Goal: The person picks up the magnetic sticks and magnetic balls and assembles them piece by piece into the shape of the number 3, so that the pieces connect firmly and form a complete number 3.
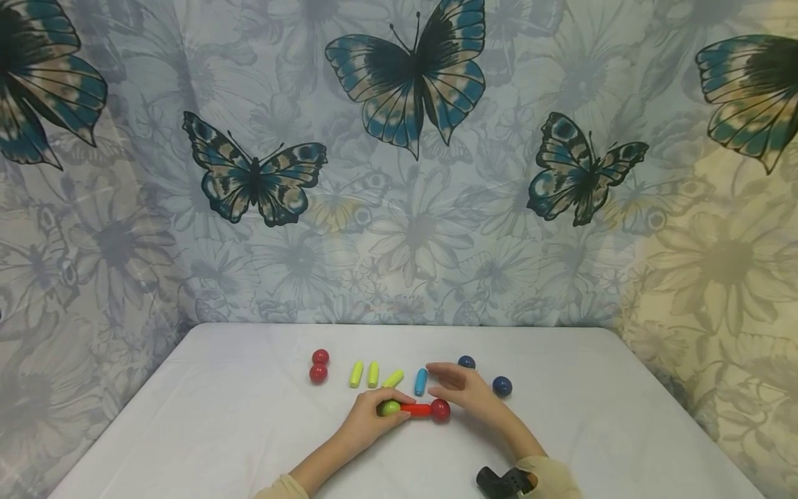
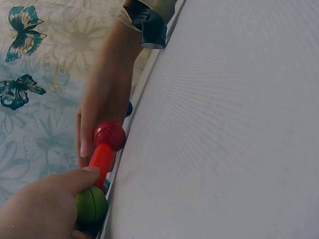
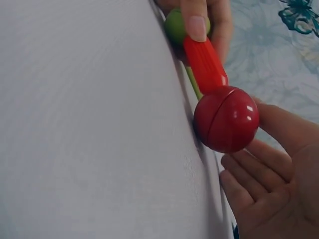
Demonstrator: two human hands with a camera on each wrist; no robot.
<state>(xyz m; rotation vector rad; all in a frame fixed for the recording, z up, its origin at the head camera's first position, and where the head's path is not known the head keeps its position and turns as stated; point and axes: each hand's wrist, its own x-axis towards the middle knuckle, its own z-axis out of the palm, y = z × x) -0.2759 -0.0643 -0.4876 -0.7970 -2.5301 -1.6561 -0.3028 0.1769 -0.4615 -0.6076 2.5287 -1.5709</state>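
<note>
fingers of the left hand [image 1: 366, 414] grip a green ball [image 1: 391, 408] and red rod [image 1: 419, 410] tipped with a red ball [image 1: 440, 410] over the worktop [image 1: 224, 423] before us; the right hand [image 1: 469, 391], fingers parted, hovers alongside.

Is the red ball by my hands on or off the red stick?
On: the red stick meets the red ball with no gap in the right wrist view.

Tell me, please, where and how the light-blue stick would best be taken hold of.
Probably pinch the light-blue stick across its middle, from above and its right side, where the right hand is open beside it: it is slim and lies roughly front to back.
</note>
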